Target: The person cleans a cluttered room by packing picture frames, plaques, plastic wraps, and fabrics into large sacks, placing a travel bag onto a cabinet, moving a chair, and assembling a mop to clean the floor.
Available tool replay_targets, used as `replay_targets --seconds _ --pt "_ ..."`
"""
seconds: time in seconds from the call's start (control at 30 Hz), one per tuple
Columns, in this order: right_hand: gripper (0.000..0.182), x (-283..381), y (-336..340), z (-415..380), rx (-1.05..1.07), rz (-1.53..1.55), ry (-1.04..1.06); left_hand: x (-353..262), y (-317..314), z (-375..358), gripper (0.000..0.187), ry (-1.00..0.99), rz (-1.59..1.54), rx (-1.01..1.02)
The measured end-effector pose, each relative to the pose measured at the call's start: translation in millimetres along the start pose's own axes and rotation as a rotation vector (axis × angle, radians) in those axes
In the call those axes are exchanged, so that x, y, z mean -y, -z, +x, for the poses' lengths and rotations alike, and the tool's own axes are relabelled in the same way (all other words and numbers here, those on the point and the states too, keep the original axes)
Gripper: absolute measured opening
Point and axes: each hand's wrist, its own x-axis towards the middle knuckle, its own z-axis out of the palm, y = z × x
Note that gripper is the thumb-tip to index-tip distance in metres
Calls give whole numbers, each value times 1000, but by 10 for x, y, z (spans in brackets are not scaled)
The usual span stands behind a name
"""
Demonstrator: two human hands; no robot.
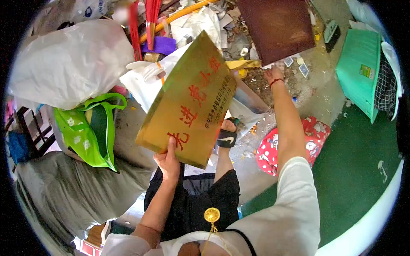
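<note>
My left hand point(168, 164) grips the lower edge of a gold plaque point(188, 102), its thumb on the front face. Red and black Chinese characters run across the plaque, which is tilted in front of my legs. My right hand point(274, 73), with a red cord on the wrist, reaches far forward to the near edge of a dark reddish-brown board point(279, 30). Its fingers close at that edge and are partly hidden there. White plastic sheeting point(147, 79) lies partly behind the plaque.
Scraps and litter point(239, 38) cover the floor ahead. To the left are a large white plastic bag point(70, 64) and a green bag point(81, 136). A red dotted cloth point(269, 149) and a turquoise bag point(358, 70) are at right. My sandaled foot point(227, 135) shows below the plaque.
</note>
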Motion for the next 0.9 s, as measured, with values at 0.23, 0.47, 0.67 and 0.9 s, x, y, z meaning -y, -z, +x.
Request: replay_targets --seconds 0.23,0.47,0.67,0.9 --pt "43 -141 -219 842 -8 -158 25 -64 39 109 22 104 98 8" --pt "53 -21 -358 611 13 -126 59 -144 -35 196 15 63 85 -29" --pt "52 214 -588 390 -157 -277 -47 -95 -68 230 15 -24 64 -31" --pt "73 123 -629 239 210 -10 166 -167 -71 312 16 16 94 -32"
